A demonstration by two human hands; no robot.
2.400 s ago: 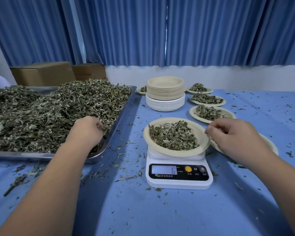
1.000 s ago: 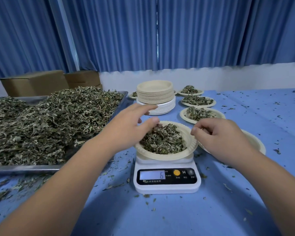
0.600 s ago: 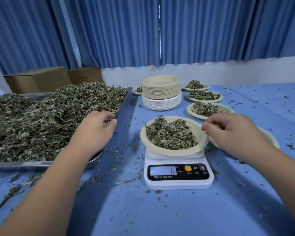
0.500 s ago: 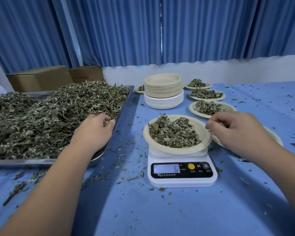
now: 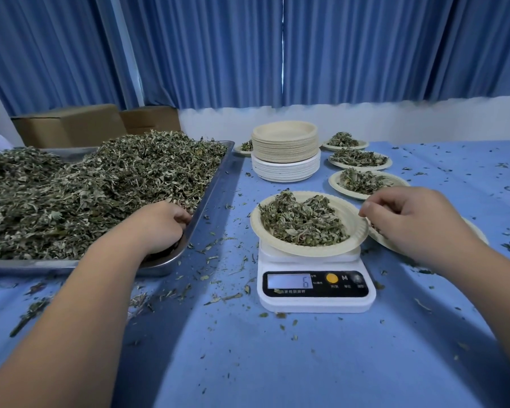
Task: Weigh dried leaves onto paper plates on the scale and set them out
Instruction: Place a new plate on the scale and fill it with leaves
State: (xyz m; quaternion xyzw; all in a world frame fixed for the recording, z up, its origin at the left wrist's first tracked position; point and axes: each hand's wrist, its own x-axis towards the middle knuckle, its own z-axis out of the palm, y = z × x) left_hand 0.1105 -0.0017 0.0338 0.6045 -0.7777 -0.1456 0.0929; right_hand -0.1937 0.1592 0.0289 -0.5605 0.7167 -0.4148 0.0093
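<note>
The white digital scale [image 5: 315, 293] stands upright on the counter [image 5: 248, 363], display reading 6. One beige paper plate [image 5: 355, 231] sits on its platform and carries a loose portion of leaves [image 5: 304, 222]. The grey-green dried leaves [image 5: 86, 189] lie heaped in the metal tray [image 5: 206, 201] at left. Behind the scale stands the plate stack [image 5: 285, 148], beige plates over white. The filled plates [image 5: 362, 181] form a receding row at right.

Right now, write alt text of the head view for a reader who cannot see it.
A paper plate heaped with dried leaves sits on a white scale reading 6. The left hand reaches into the leaf-filled metal tray; the curled right hand is at the plate's right rim.
</note>
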